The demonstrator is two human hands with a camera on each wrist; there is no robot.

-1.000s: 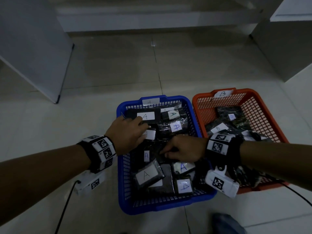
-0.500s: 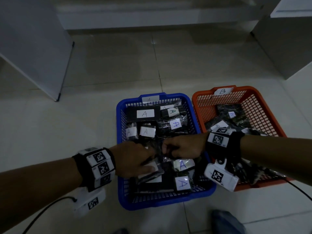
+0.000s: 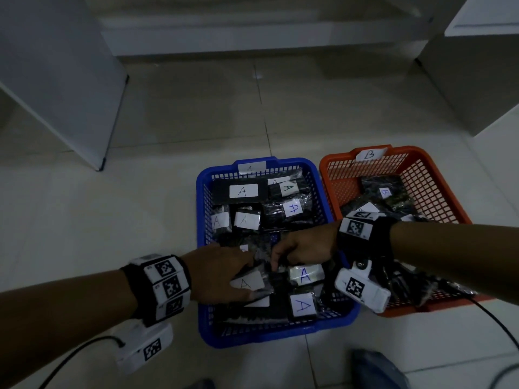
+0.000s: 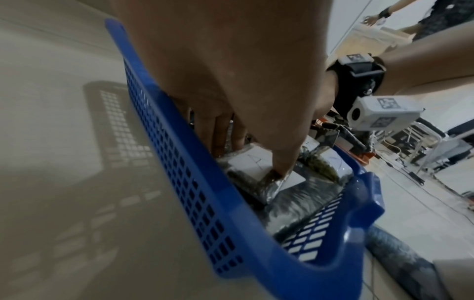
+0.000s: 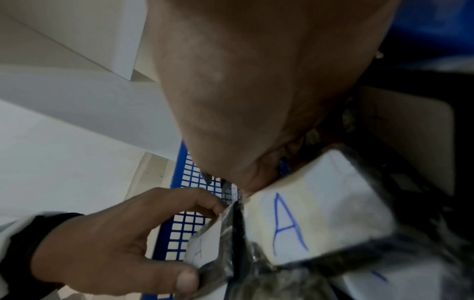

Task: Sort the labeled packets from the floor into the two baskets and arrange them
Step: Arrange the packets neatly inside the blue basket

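Note:
The blue basket (image 3: 202,192) marked A holds several dark packets with white A labels. The orange basket (image 3: 438,189) marked B, on its right, holds dark B packets. My left hand (image 3: 251,279) is in the near half of the blue basket. Its thumb and forefinger pinch an A packet (image 3: 248,282), also seen in the right wrist view (image 5: 205,249). My right hand (image 3: 278,262) is beside it. Its fingers curl down onto the edge of another A packet (image 3: 304,275), whose label fills the right wrist view (image 5: 307,223). The right fingertips are hidden.
White cabinet panels stand at the left (image 3: 56,80) and right (image 3: 477,80), with bare tiled floor between them. A black cable (image 3: 70,357) trails from my left wrist. My knee (image 3: 376,369) is just in front of the baskets. Another person (image 4: 384,16) is far off.
My left hand has come back from the far-left packets to the near half of the blue basket and taken hold of an A packet. My right hand has stayed mid-basket.

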